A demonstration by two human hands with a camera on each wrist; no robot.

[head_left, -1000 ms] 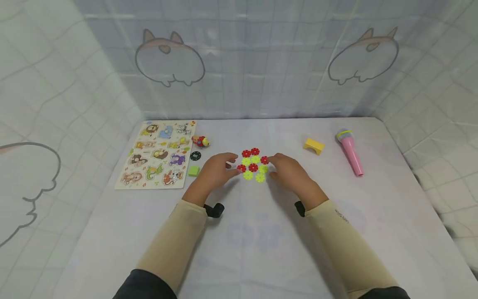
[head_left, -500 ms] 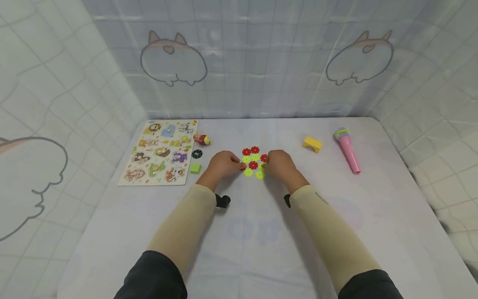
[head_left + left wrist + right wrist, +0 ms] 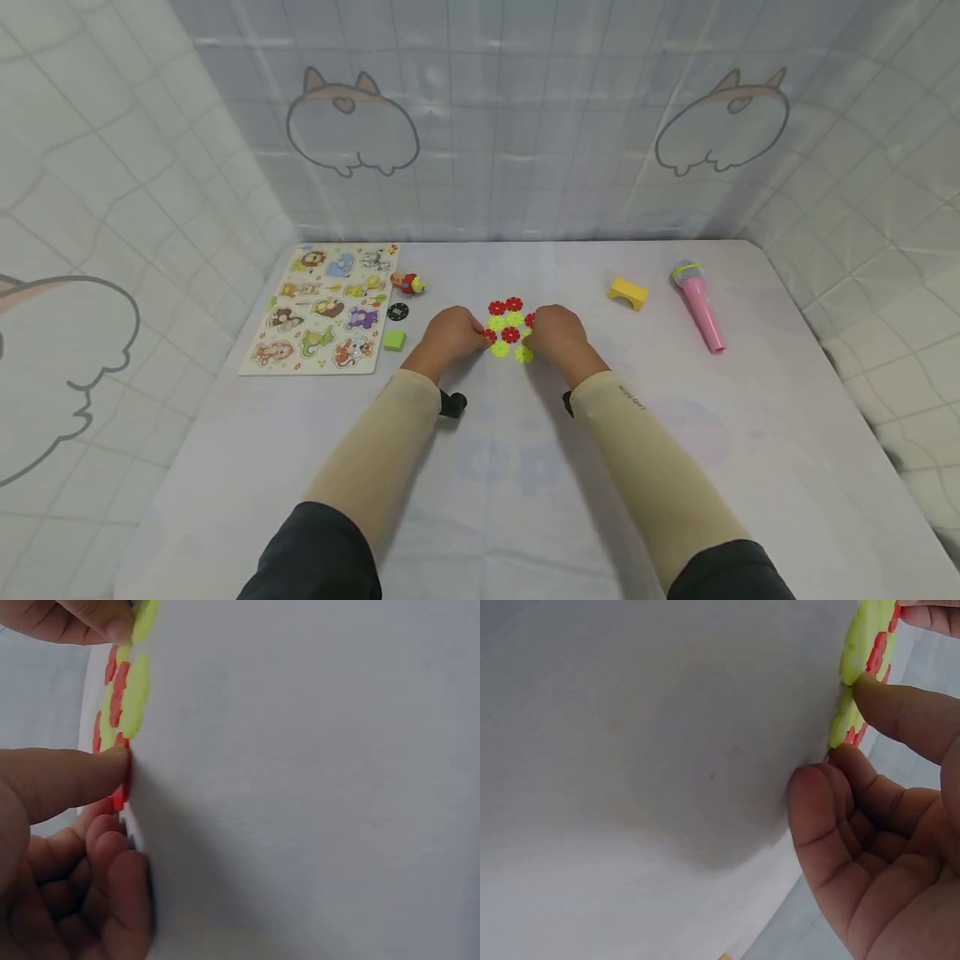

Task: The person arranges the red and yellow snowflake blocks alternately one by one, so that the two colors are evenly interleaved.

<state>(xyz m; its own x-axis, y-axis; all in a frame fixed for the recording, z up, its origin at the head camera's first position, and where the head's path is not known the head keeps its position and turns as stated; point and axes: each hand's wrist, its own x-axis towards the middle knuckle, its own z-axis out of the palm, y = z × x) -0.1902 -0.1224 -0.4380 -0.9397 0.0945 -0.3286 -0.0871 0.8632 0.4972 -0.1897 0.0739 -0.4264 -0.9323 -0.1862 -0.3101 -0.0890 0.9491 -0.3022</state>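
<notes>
on a white-covered table (image 3: 480, 500), a puzzle board (image 3: 307, 322) is lying; to its right, a person's left hand (image 3: 452, 335) and right hand (image 3: 559, 335) are pinching opposite sides of a cluster of red and yellow-green flower discs (image 3: 510, 335). farther right of the board, a pink microphone (image 3: 700, 308) and yellow arch block (image 3: 628, 292) are resting; by the board's right edge, a toy figure (image 3: 409, 284), green block (image 3: 393, 340) and black chip (image 3: 398, 312) are sitting.

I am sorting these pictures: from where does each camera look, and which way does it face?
Head: on the head, facing forward and down at the table; left hand, right hand and sleeves show.
Left wrist: on that wrist, facing left hand and table; both hands show.
Right wrist: on that wrist, facing right hand and table; both hands show.
Both wrist views show scalloped discs.
</notes>
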